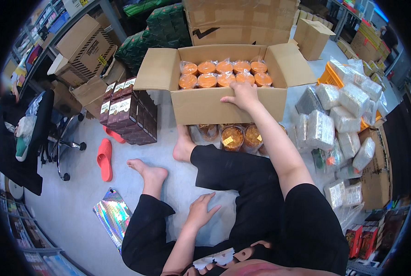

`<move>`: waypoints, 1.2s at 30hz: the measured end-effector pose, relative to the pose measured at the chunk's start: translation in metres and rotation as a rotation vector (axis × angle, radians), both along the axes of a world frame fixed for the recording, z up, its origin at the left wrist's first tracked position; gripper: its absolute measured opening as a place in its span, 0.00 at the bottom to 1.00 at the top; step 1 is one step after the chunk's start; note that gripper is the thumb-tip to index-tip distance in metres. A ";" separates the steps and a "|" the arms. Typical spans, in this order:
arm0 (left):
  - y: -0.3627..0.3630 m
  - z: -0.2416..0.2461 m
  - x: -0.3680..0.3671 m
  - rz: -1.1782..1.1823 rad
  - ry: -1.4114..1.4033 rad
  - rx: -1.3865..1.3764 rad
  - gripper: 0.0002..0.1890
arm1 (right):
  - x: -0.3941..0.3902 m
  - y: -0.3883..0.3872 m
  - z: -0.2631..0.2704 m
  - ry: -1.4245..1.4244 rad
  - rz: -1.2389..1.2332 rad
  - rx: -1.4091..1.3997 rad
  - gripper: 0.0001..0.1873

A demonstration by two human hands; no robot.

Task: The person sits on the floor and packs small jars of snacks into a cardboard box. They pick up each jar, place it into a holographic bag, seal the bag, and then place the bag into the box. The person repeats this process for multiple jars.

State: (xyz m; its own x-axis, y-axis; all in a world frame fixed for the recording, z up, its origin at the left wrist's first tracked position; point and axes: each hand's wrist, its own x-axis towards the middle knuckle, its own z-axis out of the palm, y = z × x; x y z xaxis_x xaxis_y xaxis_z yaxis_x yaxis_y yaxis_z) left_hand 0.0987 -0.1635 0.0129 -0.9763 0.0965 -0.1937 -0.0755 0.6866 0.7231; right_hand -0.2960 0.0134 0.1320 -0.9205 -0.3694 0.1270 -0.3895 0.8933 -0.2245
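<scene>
An open cardboard box (226, 105) stands in front of me, filled with orange-lidded jars (207, 80) in clear plastic wrap, set in two rows. My right hand (243, 96) lies over the box's near edge, thumb on the outer wall, fingers by the lids of the near row; how firmly they press is hidden. More jars (232, 138) with brown-gold contents and small yellow labels stand on the floor below the near wall. My left hand (202, 210) hovers between my legs, fingers apart, holding nothing.
Stacked brown product boxes (129, 115) and red slippers (105, 160) are at left, with a shiny foil pouch (114, 215) nearer. Bubble-wrapped packages (340, 103) pile at right around an orange crate (329, 76). Green boxes (169, 26) stand behind. A person sits at far left.
</scene>
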 end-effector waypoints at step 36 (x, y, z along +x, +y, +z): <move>-0.023 -0.140 0.049 0.383 0.318 -0.289 0.20 | -0.125 -0.177 0.016 -0.102 0.635 0.490 0.46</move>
